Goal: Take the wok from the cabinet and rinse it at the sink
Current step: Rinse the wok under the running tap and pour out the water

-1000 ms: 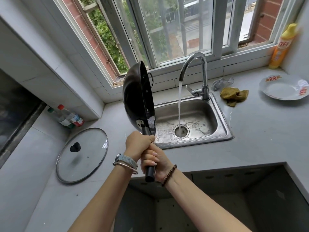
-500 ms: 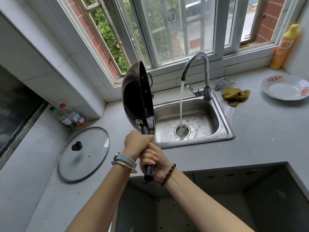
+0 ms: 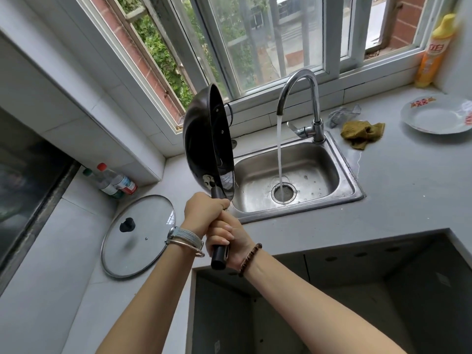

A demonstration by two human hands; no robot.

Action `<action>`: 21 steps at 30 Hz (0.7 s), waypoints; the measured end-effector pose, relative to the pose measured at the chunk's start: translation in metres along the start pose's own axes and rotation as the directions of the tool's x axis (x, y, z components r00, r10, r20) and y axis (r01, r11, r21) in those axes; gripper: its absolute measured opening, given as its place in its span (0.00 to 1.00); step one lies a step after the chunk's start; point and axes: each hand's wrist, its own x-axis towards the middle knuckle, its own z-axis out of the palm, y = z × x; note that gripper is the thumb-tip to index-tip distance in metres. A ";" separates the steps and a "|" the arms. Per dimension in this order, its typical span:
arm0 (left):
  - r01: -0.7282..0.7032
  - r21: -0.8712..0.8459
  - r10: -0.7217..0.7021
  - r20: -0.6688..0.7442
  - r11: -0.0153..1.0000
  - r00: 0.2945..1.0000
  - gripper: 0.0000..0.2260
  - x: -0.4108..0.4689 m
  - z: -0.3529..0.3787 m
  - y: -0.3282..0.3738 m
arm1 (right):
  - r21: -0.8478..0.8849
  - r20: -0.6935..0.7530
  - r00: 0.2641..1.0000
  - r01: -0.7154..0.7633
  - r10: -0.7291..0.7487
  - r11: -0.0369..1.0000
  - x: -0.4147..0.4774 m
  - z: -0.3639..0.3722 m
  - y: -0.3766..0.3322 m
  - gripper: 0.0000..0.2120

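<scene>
black wok (image 3: pixel 204 144) stands on edge above the counter, just left of the steel sink (image 3: pixel 342 159), its hollow facing the tap (image 3: pixel 306 98). both fists are wrapped tight round its handle, left hand (image 3: pixel 204 213) nearer the pan, right hand (image 3: pixel 227 238) below. water falls straight into the drain, clear of the wok. glass lid (image 3: pixel 138 236) lies flat to the left.

Bright window (image 3: pixel 255 42) daylight, sharp, wide-angle edge distortion
</scene>
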 end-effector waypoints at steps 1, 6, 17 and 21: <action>-0.001 0.003 0.001 0.005 1.000 1.000 0.14 -0.001 -0.003 0.000 | 0.025 0.009 1.000 0.002 -0.002 1.000 0.002 0.000 0.004 0.25; 0.024 -0.053 -0.022 0.036 0.998 0.999 0.13 -0.005 -0.015 0.000 | -0.054 -0.024 0.998 0.063 -0.064 0.997 0.007 0.013 0.017 0.23; 0.031 -0.149 -0.020 0.074 0.988 0.997 0.14 -0.010 -0.008 0.002 | -0.178 -0.082 0.996 0.017 -0.032 0.984 -0.006 0.012 0.002 0.25; 0.030 -0.165 -0.017 0.080 0.986 0.997 0.20 -0.008 -0.005 -0.001 | -0.126 -0.060 0.998 -0.013 0.005 0.992 -0.011 0.011 0.002 0.28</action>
